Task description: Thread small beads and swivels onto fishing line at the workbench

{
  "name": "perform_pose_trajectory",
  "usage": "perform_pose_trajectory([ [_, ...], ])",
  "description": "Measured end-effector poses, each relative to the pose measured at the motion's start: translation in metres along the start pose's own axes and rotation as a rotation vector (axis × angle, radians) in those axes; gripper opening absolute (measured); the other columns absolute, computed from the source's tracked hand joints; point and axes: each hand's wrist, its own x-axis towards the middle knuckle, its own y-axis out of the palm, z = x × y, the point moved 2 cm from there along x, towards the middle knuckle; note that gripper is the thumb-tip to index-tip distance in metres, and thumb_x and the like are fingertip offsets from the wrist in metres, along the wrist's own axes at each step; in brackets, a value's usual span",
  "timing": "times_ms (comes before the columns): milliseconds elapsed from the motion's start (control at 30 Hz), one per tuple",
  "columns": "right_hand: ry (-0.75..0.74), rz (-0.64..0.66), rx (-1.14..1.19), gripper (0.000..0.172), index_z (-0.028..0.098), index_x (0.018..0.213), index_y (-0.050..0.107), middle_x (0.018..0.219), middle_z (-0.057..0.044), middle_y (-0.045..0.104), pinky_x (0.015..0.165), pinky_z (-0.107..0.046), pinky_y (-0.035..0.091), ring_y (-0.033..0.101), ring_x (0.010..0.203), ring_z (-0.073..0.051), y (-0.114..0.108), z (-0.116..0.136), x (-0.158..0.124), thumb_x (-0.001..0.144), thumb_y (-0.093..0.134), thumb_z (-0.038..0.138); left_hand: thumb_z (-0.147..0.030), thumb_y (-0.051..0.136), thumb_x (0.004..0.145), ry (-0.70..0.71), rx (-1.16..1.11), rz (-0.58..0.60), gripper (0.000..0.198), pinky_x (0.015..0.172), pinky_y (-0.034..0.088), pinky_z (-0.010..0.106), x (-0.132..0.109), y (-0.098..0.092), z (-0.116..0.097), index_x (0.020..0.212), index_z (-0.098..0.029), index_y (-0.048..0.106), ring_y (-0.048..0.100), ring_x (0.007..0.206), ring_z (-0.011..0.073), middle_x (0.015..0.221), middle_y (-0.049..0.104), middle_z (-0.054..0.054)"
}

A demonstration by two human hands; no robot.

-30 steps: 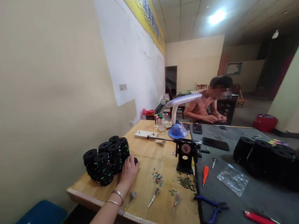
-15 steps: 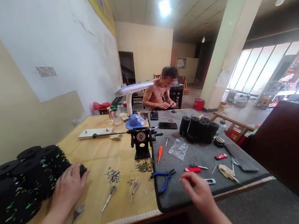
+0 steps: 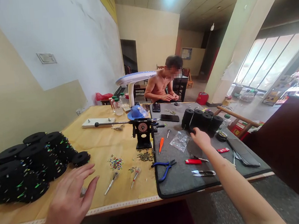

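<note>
Picking from the plain black foam cylinders (image 3: 207, 121) on the grey mat (image 3: 181, 188) seems the step; whether the right hand (image 3: 202, 138) pinches one, I cannot tell. The left hand (image 3: 70, 190) is spread. Next needs a firm grip.

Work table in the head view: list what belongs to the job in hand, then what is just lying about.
Likely in use:
- plain black rolls, with the right hand at them
- small black disc, near the open left hand
- black rolls flecked with coloured bits

Probably just lying about:
- smartphone
- clear plastic bag
- blue-handled pliers
</note>
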Motion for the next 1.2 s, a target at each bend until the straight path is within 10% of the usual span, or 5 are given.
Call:
perform_pose_trajectory([
  [500,-0.069,0.014,0.119,0.033,0.013,0.111,0.060,0.077,-0.011,0.073,0.071,-0.031,0.045,0.067,0.084,-0.026,-0.011,0.008,0.003,0.087,0.049,0.032,-0.028,0.058,0.082,-0.015,-0.142,0.067,0.020,0.093,0.046,0.039,-0.030,-0.013,-0.026,0.101,-0.020,0.058,0.062,0.097,0.0246,0.103,0.066,0.009],
  [667,-0.249,0.112,0.274,0.034,0.018,0.109,0.058,0.054,0.002,0.066,0.051,-0.025,0.044,0.062,0.049,-0.017,-0.017,0.023,-0.068,0.087,0.046,0.040,-0.032,0.061,0.080,-0.269,-0.379,0.155,0.020,0.083,0.051,0.027,-0.045,-0.004,-0.051,0.098,-0.023,0.061,0.066,0.091,0.0212,0.100,0.070,0.005],
  [900,-0.675,0.095,0.457,0.028,0.018,0.110,0.057,0.058,0.000,0.067,0.050,-0.023,0.042,0.062,0.048,-0.015,-0.005,0.059,-0.205,0.088,0.049,0.033,-0.040,0.062,0.079,-0.815,-1.174,0.631,0.024,0.072,0.050,0.027,-0.065,0.044,-0.120,0.086,-0.018,0.065,0.064,0.081,0.0201,0.087,0.070,0.008],
  [1200,-1.012,0.040,0.475,0.031,0.018,0.116,0.053,0.076,-0.007,0.073,0.054,-0.023,0.045,0.067,0.061,-0.018,0.024,0.081,-0.284,0.086,0.049,0.021,-0.035,0.071,0.072,-1.096,-1.410,0.565,0.026,0.059,0.045,0.023,-0.086,0.062,-0.134,0.087,-0.016,0.062,0.056,0.076,0.0156,0.087,0.065,0.004],
])
